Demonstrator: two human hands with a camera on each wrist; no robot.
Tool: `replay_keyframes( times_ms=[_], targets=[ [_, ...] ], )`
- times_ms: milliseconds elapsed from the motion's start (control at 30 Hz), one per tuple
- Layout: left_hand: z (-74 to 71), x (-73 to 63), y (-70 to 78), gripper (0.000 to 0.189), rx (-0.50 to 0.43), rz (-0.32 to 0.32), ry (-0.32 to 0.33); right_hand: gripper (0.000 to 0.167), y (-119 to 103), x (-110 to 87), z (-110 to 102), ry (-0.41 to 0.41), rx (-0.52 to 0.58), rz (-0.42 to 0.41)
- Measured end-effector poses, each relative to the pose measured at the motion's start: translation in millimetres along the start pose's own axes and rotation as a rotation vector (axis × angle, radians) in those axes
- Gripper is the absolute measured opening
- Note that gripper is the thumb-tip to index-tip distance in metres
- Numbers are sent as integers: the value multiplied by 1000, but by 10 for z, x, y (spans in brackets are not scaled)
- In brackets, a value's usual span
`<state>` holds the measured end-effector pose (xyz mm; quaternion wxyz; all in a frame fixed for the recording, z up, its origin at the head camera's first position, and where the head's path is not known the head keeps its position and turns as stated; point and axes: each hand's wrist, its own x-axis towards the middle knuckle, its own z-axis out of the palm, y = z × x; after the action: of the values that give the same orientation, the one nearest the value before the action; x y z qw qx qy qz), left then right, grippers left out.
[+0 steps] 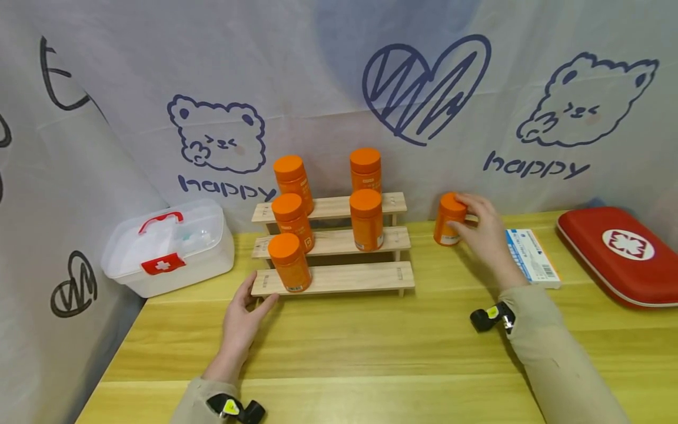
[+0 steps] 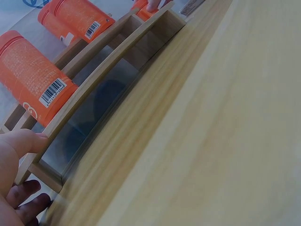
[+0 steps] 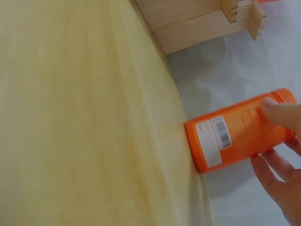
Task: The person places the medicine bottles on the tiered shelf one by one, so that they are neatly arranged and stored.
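Observation:
My right hand (image 1: pixel 482 227) grips an orange bottle (image 1: pixel 444 227) around its upper part, thumb on one side and fingers on the other. In the right wrist view that bottle (image 3: pixel 230 134) has its base right at the tabletop, a barcode label low on its side. My left hand (image 1: pixel 245 321) holds the left end of a three-tier wooden rack (image 1: pixel 355 280), thumb at the front board's edge, fingers around the end. On the lowest tier stands one orange bottle (image 1: pixel 290 265). Two more, a left one (image 1: pixel 293 224) and a right one (image 1: pixel 366 221), stand on the middle tier; two others stand on the top tier.
A white lidded first-aid box (image 1: pixel 175 253) with a red handle sits left of the rack. Right of my right hand lie a blue-and-white carton (image 1: pixel 532 259) and a red zipped case (image 1: pixel 598 247). A printed curtain (image 1: pixel 318 76) hangs behind the wooden table (image 1: pixel 344 353).

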<state>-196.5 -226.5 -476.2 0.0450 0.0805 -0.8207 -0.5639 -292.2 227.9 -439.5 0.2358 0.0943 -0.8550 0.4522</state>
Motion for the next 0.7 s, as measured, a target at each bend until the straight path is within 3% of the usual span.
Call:
replay_keyframes(
  times_ms=[300, 567, 700],
  targets=[
    [0, 2, -13, 76, -6, -7, -4, 54, -245, 15, -11, -63, 17, -52],
    [-1, -8, 9, 77, -4, -1, -8, 57, -696, 1, -69, 29, 22, -322],
    [-4, -24, 30, 77, -9, 9, -11, 58, -923, -40, -116, 47, 57, -412]
  ],
)
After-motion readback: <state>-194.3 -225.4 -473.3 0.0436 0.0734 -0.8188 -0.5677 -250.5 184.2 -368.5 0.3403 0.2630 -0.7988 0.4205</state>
